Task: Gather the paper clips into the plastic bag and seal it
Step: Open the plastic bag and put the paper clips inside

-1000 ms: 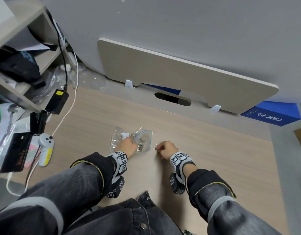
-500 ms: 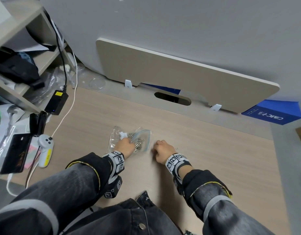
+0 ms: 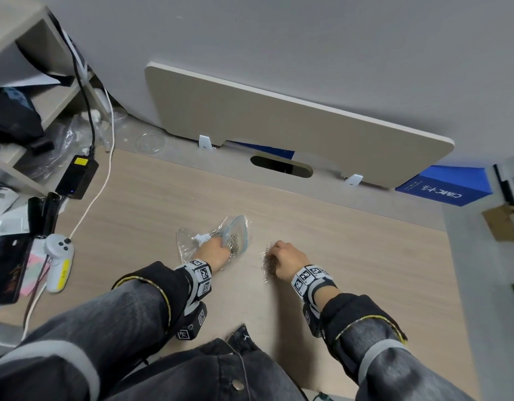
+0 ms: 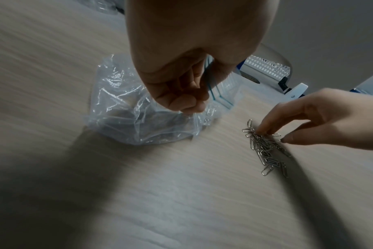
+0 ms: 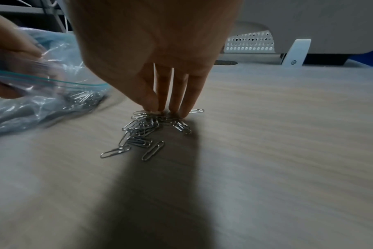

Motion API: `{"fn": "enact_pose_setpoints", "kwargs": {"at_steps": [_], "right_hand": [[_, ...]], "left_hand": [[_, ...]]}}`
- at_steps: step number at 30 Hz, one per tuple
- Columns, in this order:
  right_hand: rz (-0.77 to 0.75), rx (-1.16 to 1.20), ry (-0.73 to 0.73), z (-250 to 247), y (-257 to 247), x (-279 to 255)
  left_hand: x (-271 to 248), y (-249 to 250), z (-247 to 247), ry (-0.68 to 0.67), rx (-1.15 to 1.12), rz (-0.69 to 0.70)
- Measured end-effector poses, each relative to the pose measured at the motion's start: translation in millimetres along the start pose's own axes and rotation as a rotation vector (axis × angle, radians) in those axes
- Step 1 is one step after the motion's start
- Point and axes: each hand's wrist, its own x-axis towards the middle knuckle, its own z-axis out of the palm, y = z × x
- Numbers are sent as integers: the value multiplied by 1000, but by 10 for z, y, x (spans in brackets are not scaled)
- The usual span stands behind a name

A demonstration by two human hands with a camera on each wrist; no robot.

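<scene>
The wooden desk (image 3: 351, 256) stands against a plain grey wall (image 3: 308, 47). A beige panel (image 3: 279, 123) leans there, and an open shelf (image 3: 33, 91) stands at the left.

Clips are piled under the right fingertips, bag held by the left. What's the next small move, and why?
Probably curl the right hand around the paper clips and lift a pinch toward the bag: its fingertips only touch the pile, and the left hand holds the mouth open beside it.
</scene>
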Motion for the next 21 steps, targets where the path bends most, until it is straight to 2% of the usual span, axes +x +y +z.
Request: {"fn": "enact_pose_setpoints", "kwargs": {"at_steps": [4, 8, 14, 19, 21], "right_hand": [[34, 86, 113, -24, 23, 42], [-24, 19, 2, -3, -58, 53], [-68, -5, 18, 107, -23, -21], [90, 101, 202, 32, 94, -64], [189, 81, 184, 48, 118, -68]], "left_hand": [[-57, 32, 24, -5, 5, -2], [-31, 9, 33, -30, -19, -3], [-35, 14, 30, -45, -11, -3], [30, 1, 56, -64, -7, 14], [11, 19, 55, -64, 0, 27]]}}
